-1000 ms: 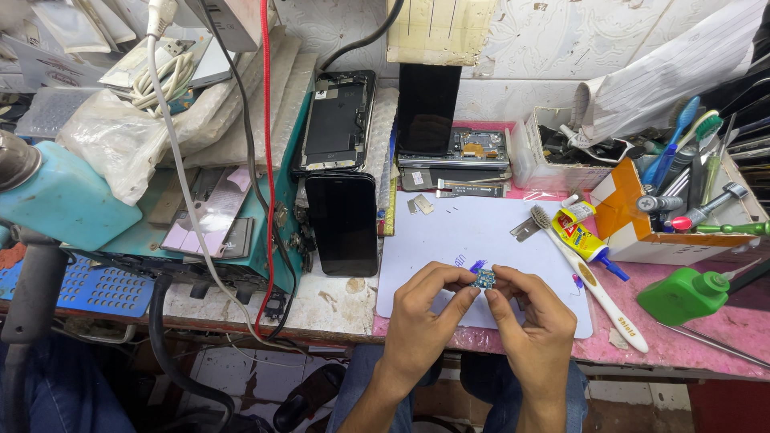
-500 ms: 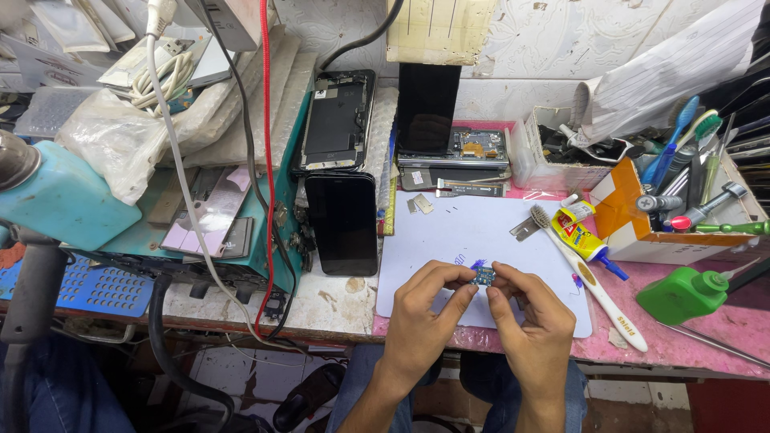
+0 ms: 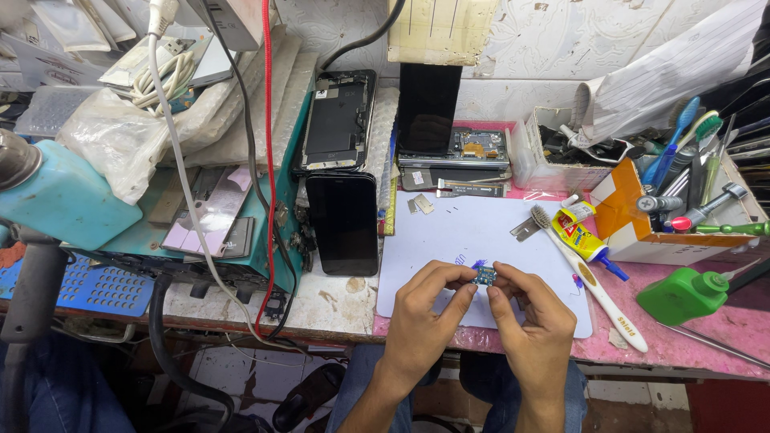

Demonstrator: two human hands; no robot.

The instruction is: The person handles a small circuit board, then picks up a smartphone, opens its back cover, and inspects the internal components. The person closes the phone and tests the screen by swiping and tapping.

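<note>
Both hands, left hand point(image 3: 429, 309) and right hand point(image 3: 529, 313), pinch a tiny blue circuit part point(image 3: 484, 276) between fingertips above the white mat point(image 3: 449, 240); its detail is unreadable. A white toothbrush point(image 3: 589, 281) lies at three o'clock.

Even, bright overhead light, soft shadows only. Faint glare on the glossy black phone screen point(image 3: 343, 223) left of the fingers point(image 3: 461, 298). Sharp centre; wide-angle bending at edges, dim under the bench.
</note>
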